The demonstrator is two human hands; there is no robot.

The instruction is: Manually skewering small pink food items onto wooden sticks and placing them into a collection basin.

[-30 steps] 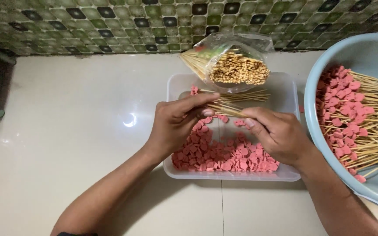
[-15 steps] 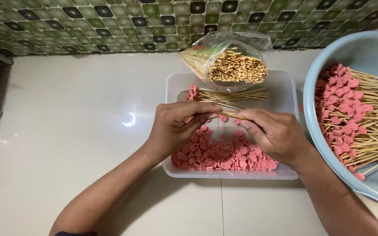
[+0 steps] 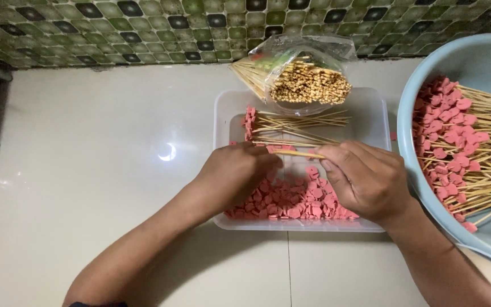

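– What do your hands have?

– My right hand (image 3: pixel 365 179) pinches a thin wooden stick (image 3: pixel 298 153). My fingers are closed tight on one end of it. The stick lies almost flat, in the middle of the frame, and points left toward my other hand.

– And the left one?

– My left hand (image 3: pixel 237 176) is curled at the other end of the stick. Its fingertips meet the tip there. I cannot tell if a pink piece is between them, because my fingers hide that spot.

– Where are the hands?

– Both are over a clear plastic tub (image 3: pixel 376 113) in the middle of the frame. The tub sits on a pale shiny floor (image 3: pixel 98 170).

– What is in the tub?

– Lots of small pink round slices (image 3: pixel 291 202) lie in the lower part, right under my hands. In the upper part lie some sticks with pink pieces already on them (image 3: pixel 291 124).

– What else is close by?

– A clear bag full of bare sticks (image 3: pixel 308 74) rests on the top edge of the tub. At the right side of the frame stands a big light blue bowl (image 3: pixel 484 57). It holds a heap of finished sticks with pink slices (image 3: pixel 467 142). A wall of green tiles (image 3: pixel 115 23) runs across the top of the frame.
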